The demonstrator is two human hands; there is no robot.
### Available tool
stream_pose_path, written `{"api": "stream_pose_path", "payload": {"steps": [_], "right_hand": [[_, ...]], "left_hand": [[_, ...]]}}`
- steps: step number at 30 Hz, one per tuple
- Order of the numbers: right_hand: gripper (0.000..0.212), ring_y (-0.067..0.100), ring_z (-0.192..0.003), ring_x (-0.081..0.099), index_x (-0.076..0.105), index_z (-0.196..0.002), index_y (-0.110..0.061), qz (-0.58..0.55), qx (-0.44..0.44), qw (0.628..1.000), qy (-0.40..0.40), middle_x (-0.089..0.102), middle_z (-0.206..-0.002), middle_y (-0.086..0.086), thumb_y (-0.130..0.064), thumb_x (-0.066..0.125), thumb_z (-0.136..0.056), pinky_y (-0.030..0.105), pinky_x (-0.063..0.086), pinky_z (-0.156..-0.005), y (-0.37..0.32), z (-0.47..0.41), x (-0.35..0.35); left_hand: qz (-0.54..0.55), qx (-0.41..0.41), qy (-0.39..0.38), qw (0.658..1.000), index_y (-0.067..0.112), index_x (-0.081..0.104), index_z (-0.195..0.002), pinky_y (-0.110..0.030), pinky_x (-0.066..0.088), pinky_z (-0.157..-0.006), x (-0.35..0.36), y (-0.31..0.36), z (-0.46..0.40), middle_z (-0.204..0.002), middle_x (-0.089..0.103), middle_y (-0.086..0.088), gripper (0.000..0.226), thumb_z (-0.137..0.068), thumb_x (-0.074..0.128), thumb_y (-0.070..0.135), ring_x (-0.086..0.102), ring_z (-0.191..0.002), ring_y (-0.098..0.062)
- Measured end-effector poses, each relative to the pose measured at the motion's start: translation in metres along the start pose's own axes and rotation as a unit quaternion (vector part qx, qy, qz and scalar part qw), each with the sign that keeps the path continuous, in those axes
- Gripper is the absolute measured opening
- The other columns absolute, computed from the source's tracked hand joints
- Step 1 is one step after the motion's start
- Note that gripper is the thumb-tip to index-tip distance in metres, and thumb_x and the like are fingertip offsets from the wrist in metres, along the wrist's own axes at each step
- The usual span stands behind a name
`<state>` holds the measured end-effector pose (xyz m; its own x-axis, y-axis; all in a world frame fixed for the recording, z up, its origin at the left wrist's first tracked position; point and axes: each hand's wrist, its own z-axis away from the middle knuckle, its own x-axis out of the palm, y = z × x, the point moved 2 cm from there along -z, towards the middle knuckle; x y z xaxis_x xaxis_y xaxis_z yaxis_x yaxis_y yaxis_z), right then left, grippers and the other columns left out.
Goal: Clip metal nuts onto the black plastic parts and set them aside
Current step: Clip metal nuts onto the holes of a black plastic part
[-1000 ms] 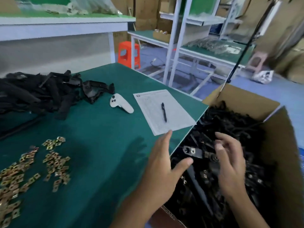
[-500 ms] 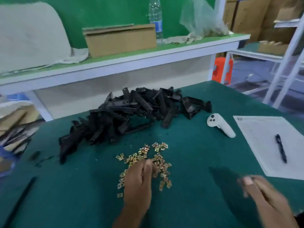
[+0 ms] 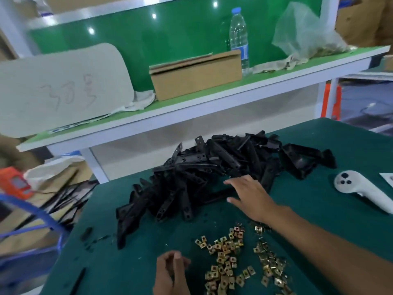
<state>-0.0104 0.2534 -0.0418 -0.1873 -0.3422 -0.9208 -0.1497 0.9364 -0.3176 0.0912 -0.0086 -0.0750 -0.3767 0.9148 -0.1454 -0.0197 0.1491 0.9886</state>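
Fingers spread flat, right hand (image 3: 248, 196) reaches onto the heap of black plastic parts (image 3: 212, 177); left hand (image 3: 172, 273) curls, contents unclear, beside scattered metal nuts (image 3: 231, 262). White controller (image 3: 361, 190) lies right. Cardboard box (image 3: 195, 75) sits closed on the shelf.

Green-covered work table (image 3: 319, 220) bearing a heap of black plastic parts (image 3: 212, 173) at centre, scattered brass-coloured metal nuts (image 3: 231, 265) near the front edge, and a white handheld controller (image 3: 361, 190) at right. Raised green shelf (image 3: 212, 92) behind, carrying a closed cardboard box (image 3: 195, 75), a clear water bottle (image 3: 239, 37), a plastic bag (image 3: 308, 33) and a pale curved board (image 3: 61, 88).
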Motion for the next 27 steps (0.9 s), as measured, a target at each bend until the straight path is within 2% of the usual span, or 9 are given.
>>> {"api": "stream_pose_path", "payload": {"steps": [3, 6, 9, 12, 15, 17, 19, 24, 27], "right_hand": [[0.068, 0.026, -0.143, 0.026, 0.016, -0.160, -0.021, 0.151, -0.017, 0.984, -0.094, 0.045, -0.151, 0.002, -0.054, 0.040, -0.105, 0.051, 0.014, -0.118, 0.000, -0.028, 0.021], [0.059, 0.026, -0.138, 0.034, 0.024, -0.157, -0.018, 0.239, -0.041, 0.966, -0.092, 0.048, -0.147, 0.002, -0.043, 0.044, -0.107, 0.052, 0.007, -0.120, -0.006, -0.038, 0.022], [0.042, 0.020, -0.128, 0.044, 0.043, -0.146, -0.027, 0.166, -0.045, 0.985, -0.002, 0.052, -0.136, -0.004, -0.038, 0.050, -0.106, 0.041, 0.022, -0.114, -0.015, -0.023, 0.000], [0.031, 0.011, -0.110, 0.060, 0.054, -0.135, -0.031, -0.013, -0.032, 0.997, 0.062, 0.063, -0.120, -0.013, -0.031, 0.055, -0.104, 0.026, 0.045, -0.089, -0.023, 0.020, -0.018], [0.045, 0.003, -0.113, 0.052, 0.046, -0.137, -0.039, -0.034, -0.045, 0.998, -0.002, 0.056, -0.118, -0.023, -0.054, 0.057, -0.097, 0.019, 0.038, -0.094, -0.039, 0.056, -0.015], [0.053, 0.005, -0.120, 0.045, 0.044, -0.141, -0.040, 0.016, -0.070, 0.996, -0.053, 0.053, -0.128, -0.021, -0.063, 0.053, -0.095, 0.024, 0.032, -0.102, -0.046, 0.066, -0.003], [0.044, 0.005, -0.119, 0.045, 0.052, -0.136, -0.040, 0.025, -0.075, 0.995, -0.064, 0.055, -0.127, -0.020, -0.060, 0.051, -0.097, 0.027, 0.030, -0.105, -0.050, 0.068, 0.004], [0.045, 0.002, -0.107, 0.048, 0.060, -0.124, -0.038, -0.021, -0.081, 0.996, -0.008, 0.061, -0.115, -0.023, -0.066, 0.033, -0.100, 0.029, 0.034, -0.099, -0.058, 0.080, 0.012], [0.054, -0.001, -0.104, 0.053, 0.059, -0.122, -0.042, -0.100, -0.047, 0.993, -0.046, 0.065, -0.110, -0.026, -0.074, 0.028, -0.091, 0.029, 0.039, -0.098, -0.062, 0.090, 0.007]], "left_hand": [[0.022, -0.037, -0.025, 0.999, 0.009, 0.054, -0.084, -0.045, 0.048, -0.074, 0.005, -0.008, -0.012, -0.056, 0.067, -0.006, 0.018, -0.101, 0.052, 0.002, 0.061, -0.071, -0.030], [0.031, -0.038, -0.040, 0.998, 0.006, 0.054, -0.086, -0.041, 0.048, -0.070, 0.006, -0.018, -0.018, -0.052, 0.067, -0.004, 0.015, -0.101, 0.052, 0.003, 0.063, -0.071, -0.031], [0.038, -0.042, -0.053, 0.997, 0.008, 0.056, -0.087, -0.048, 0.050, -0.077, 0.004, -0.030, -0.024, -0.058, 0.071, -0.002, 0.014, -0.101, 0.053, 0.005, 0.064, -0.075, -0.034], [0.028, -0.048, -0.073, 0.996, 0.011, 0.060, -0.090, -0.041, 0.055, -0.079, 0.002, -0.030, -0.023, -0.063, 0.073, 0.001, 0.010, -0.099, 0.058, 0.008, 0.068, -0.074, -0.025], [-0.080, 0.062, -0.055, 0.993, 0.035, 0.066, -0.087, -0.013, 0.050, -0.068, 0.000, -0.020, -0.011, -0.071, 0.074, 0.019, 0.012, -0.092, 0.071, 0.024, 0.066, -0.066, 0.004], [-0.205, 0.123, -0.102, 0.966, 0.052, 0.061, -0.089, -0.020, 0.047, -0.081, 0.002, -0.011, -0.004, -0.086, 0.069, 0.032, 0.013, -0.088, 0.071, 0.044, 0.063, -0.083, 0.008], [-0.320, 0.146, -0.161, 0.922, 0.059, 0.050, -0.100, -0.022, 0.038, -0.092, 0.003, 0.001, 0.002, -0.104, 0.056, 0.039, 0.016, -0.088, 0.061, 0.058, 0.053, -0.101, 0.010], [-0.240, 0.139, -0.174, 0.945, 0.048, 0.063, -0.100, -0.006, 0.042, -0.088, -0.002, 0.014, 0.010, -0.095, 0.070, 0.033, 0.033, -0.083, 0.081, 0.027, 0.058, -0.098, 0.018], [-0.194, 0.133, -0.135, 0.962, 0.038, 0.070, -0.090, 0.000, 0.042, -0.081, -0.004, 0.010, 0.012, -0.087, 0.070, 0.035, 0.034, -0.073, 0.090, 0.016, 0.063, -0.091, 0.015]]}}
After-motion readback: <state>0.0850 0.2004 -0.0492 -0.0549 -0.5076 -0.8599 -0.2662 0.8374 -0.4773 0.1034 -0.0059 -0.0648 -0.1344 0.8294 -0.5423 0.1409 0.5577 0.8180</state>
